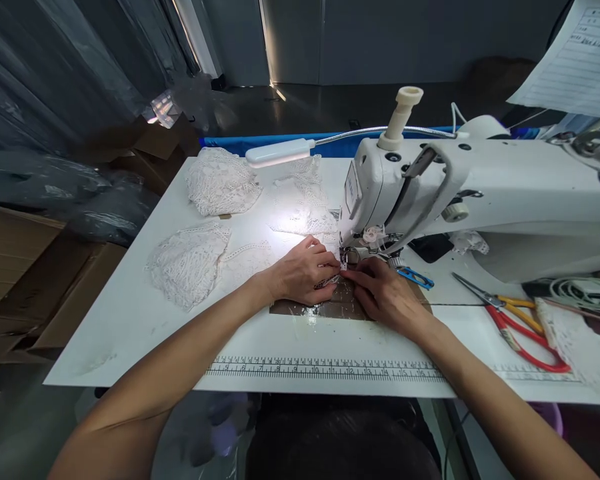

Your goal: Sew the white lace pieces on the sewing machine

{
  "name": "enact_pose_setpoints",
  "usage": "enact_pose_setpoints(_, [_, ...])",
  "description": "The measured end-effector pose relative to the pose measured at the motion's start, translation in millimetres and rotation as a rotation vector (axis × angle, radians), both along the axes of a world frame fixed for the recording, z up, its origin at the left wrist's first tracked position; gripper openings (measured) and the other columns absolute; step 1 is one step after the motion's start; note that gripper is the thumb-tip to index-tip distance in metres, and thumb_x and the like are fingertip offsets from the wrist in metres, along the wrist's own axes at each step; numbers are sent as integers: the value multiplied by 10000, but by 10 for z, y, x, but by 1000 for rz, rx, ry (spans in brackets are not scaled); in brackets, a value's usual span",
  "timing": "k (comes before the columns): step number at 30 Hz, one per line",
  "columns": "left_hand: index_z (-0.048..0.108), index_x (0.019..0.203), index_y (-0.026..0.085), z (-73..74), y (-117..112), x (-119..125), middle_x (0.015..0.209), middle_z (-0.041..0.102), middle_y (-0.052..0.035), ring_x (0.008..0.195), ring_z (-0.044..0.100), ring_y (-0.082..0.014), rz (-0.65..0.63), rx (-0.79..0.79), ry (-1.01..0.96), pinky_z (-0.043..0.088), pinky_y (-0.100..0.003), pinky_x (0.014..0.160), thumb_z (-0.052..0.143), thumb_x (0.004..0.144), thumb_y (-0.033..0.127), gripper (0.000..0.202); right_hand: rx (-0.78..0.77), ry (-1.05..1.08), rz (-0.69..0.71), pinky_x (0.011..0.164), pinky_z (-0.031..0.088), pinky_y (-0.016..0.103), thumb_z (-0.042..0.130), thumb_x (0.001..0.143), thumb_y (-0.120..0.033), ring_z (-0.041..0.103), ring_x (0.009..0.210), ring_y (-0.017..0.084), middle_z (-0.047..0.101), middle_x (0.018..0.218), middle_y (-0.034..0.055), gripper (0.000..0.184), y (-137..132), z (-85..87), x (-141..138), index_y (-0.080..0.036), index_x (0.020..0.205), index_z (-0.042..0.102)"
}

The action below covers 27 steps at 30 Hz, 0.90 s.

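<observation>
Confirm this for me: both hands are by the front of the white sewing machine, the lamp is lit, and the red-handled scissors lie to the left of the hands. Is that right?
Not quite: the head view shows the red-handled scissors to the right of the left hand and right hand, which are by the front of the white sewing machine; the lamp is lit.

Along the near edge of the worktop [115,327], a ruler scale [325,369] reads 5 through 15; the writing on the paper sheet [575,63] and sewing machine [520,190] label [352,187] is illegible
</observation>
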<state>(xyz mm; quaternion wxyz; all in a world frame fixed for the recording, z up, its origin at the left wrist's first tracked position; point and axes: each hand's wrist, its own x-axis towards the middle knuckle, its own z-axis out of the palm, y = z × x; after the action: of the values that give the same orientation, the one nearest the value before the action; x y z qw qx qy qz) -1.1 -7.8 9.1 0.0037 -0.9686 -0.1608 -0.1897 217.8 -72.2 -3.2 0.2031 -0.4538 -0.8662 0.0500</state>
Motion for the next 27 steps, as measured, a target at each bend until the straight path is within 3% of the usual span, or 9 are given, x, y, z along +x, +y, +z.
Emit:
enact_pose_setpoints(13, [679, 969, 169, 37, 32, -33, 1131, 619, -90, 814, 539, -192, 47, -1, 117, 414, -391, 809, 480, 898, 339, 271, -12, -126, -63, 663, 511, 371, 381, 917, -192, 572, 826, 257, 585, 988, 174, 352, 15, 55, -91, -157, 1172, 621])
enact_pose_setpoints(20, [645, 1080, 157, 23, 39, -34, 1167, 587, -101, 881, 537, -212, 87, -20, 143, 408, -388, 841, 462, 926, 393, 336, -7, -206, -106, 612, 486, 341, 403, 908, -197, 572, 754, 240, 610, 936, 158, 346, 35, 29, -111, -170, 1188, 606])
enact_pose_setpoints(25, [605, 1143, 136, 20, 40, -25, 1145, 581, -114, 866, 521, -220, 120, -20, 154, 404, -397, 827, 439, 935, 428, 395, -116, -118, -127, 596, 505, 351, 426, 927, -290, 624, 809, 261, 612, 1073, 146, 379, 15, 33, 7, -241, 1278, 561])
enact_pose_setpoints(27, [593, 1158, 130, 14, 45, -22, 1125, 582, -119, 865, 518, -223, 127, -12, 145, 403, -407, 832, 435, 937, 442, 414, -164, 2, -116, 667, 528, 359, 417, 936, -308, 635, 868, 253, 617, 1104, 127, 357, 40, 82, 86, -244, 1244, 584])
